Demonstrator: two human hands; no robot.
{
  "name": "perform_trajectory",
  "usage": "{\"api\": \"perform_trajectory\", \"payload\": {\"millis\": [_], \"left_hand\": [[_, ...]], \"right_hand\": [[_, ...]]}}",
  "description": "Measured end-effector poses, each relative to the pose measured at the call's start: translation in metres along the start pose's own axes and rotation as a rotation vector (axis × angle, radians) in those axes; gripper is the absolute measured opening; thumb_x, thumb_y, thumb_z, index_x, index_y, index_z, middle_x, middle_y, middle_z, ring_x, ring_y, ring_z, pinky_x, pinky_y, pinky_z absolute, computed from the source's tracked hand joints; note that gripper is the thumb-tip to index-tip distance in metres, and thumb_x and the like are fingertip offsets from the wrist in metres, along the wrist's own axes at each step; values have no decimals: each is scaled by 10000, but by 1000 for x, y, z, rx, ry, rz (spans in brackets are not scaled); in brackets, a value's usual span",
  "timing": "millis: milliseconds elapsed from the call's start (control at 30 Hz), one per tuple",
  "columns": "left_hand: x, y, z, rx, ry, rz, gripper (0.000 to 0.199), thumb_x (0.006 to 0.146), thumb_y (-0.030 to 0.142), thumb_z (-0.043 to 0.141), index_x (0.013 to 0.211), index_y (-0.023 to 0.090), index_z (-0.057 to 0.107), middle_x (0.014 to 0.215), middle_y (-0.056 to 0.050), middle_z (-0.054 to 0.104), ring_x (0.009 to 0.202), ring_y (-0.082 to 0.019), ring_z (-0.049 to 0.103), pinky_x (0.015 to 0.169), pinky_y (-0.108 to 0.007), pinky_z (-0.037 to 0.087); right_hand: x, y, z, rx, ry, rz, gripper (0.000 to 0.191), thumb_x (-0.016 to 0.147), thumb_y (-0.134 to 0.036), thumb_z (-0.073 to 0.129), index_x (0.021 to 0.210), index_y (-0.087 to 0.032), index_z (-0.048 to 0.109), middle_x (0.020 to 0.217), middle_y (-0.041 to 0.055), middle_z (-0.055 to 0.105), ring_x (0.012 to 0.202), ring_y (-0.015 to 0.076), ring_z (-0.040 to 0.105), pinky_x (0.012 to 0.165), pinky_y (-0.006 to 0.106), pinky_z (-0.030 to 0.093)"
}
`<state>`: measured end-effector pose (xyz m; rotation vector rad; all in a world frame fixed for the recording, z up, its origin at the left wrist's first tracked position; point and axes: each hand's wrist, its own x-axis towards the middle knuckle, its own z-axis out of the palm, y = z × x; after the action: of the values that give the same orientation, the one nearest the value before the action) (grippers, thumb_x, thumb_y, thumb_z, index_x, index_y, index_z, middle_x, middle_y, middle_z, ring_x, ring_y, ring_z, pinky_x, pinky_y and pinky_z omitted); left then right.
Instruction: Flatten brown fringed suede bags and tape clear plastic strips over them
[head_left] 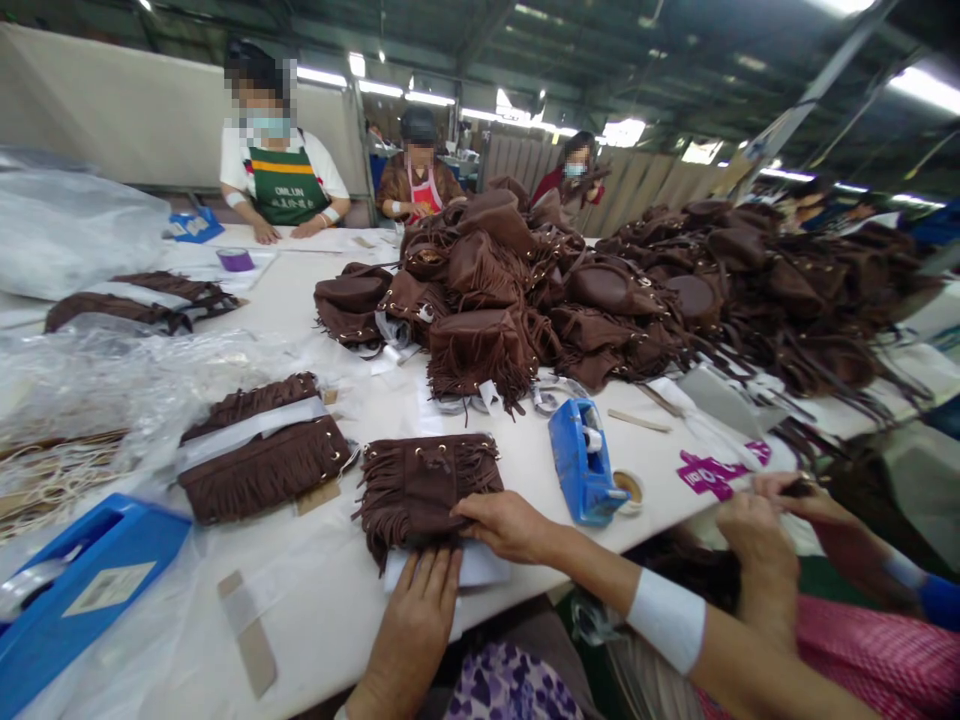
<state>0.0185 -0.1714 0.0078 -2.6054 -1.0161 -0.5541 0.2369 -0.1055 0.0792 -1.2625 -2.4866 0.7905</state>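
Note:
A dark brown fringed bag (431,487) with brass eyelets along its far edge lies flat on the table in front of me. My right hand (514,525) grips its near right corner, thumb and fingers closed on it. A white sheet (480,567) sticks out from under the bag's near edge. My left hand (416,620) lies on that sheet with its fingers stretched out, fingertips close to the fringe. To the left is another fringed bag (262,450) with a white paper band round it.
Blue tape dispensers (581,465) (90,600) stand right and near left. A large heap of brown bags (487,260) covers the table's far side. Clear plastic (165,370) and a cardboard strip (247,632) lie left. A co-worker's hands (765,520) are at right; several people work opposite.

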Motion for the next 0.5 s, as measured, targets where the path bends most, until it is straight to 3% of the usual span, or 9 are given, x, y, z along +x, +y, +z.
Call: {"api": "perform_trajectory", "payload": {"millis": [267, 400, 500], "left_hand": [[0, -3, 7, -75, -24, -50, 499, 847, 34, 466, 1320, 158, 565, 1251, -89, 675, 1161, -250, 592, 1031, -424, 452], [-2, -7, 14, -74, -90, -23, 498, 847, 32, 470, 1330, 130, 545, 1284, -108, 647, 1182, -269, 567, 1045, -446, 429], [4, -13, 12, -48, -47, 26, 472, 851, 35, 436, 1307, 89, 544, 1229, -127, 665, 1136, -284, 582, 1017, -460, 435]], "right_hand": [[-2, -2, 5, -66, -1, -21, 246, 933, -197, 531, 1168, -226, 597, 1020, 38, 684, 946, 167, 633, 787, 235, 425], [-1, -2, 4, -62, -11, -14, 245, 935, -209, 524, 1166, -226, 602, 1036, 42, 692, 949, 170, 636, 782, 236, 425], [1, -1, 2, -31, -14, 14, 245, 919, -201, 545, 1154, -223, 608, 1034, 34, 699, 937, 169, 641, 773, 232, 425]]}}
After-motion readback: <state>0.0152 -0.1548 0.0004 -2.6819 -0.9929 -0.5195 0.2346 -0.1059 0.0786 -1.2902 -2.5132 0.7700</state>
